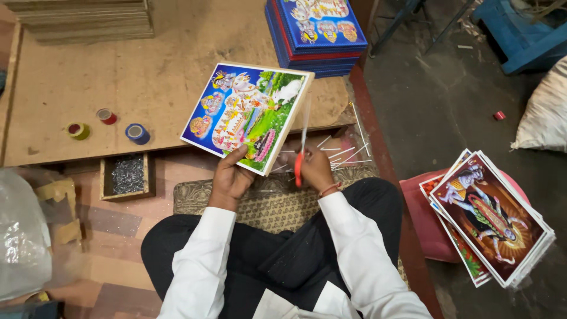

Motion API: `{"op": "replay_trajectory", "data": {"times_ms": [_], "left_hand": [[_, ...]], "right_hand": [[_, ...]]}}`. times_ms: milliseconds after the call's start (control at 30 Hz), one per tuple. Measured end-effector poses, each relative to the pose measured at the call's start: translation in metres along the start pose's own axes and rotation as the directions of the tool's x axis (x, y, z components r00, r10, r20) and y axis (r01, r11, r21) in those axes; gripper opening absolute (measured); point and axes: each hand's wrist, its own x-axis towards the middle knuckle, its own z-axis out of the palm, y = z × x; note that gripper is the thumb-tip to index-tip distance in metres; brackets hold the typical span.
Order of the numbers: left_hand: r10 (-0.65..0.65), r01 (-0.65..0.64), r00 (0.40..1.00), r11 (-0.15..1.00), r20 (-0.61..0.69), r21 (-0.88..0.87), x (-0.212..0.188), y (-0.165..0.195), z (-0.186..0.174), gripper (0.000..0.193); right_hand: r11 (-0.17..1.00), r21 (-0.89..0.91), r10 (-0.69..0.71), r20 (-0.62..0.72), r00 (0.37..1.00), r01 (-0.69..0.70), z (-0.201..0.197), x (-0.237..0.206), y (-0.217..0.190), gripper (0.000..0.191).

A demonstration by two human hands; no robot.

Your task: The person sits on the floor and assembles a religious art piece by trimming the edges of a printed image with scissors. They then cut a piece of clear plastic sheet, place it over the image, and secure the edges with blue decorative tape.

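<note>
Left hand [231,176] grips bottom edge of a colourful picture board [248,115], tilted up just above both hands. Right hand [314,169] closed around red-handled scissors [301,155], blades along the board's right edge. Thin white offcut strips [348,152] scattered just beyond right hand. Tape rolls [108,124] and staple box [127,175] left of left hand; loose prints [490,215] well right.

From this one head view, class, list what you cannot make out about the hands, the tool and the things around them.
- Right hand: its grip on the red-handled scissors is hidden behind the picture board.
- Scissor blades: motion-blurred along the board's edge; open or closed, cannot tell.
- Small box: its metal bits are too small to identify.
- Blue stack: cut off by the top edge.
- Left hand: fingertips hidden under the board.
</note>
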Motion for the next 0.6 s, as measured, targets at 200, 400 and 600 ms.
{"op": "replay_trajectory", "data": {"times_ms": [200, 400, 600], "left_hand": [[0.062, -0.060, 0.998, 0.988, -0.010, 0.140, -0.008, 0.006, 0.016, 0.069], [0.032, 0.103, 0.983, 0.711, -0.179, 0.695, -0.010, 0.031, 0.034, 0.072], [0.087, 0.175, 0.960, 0.556, -0.267, 0.813, 0.012, 0.036, -0.005, 0.053]], "right_hand": [[0.550, -0.751, 0.047, 0.464, 0.885, 0.365, 0.028, -0.012, 0.035, 0.037], [0.405, -0.645, -0.068, 0.685, 0.725, 0.647, 0.088, -0.012, 0.054, 0.049], [0.465, -0.626, -0.121, 0.656, 0.745, 0.626, 0.065, -0.011, 0.071, 0.018]]}}
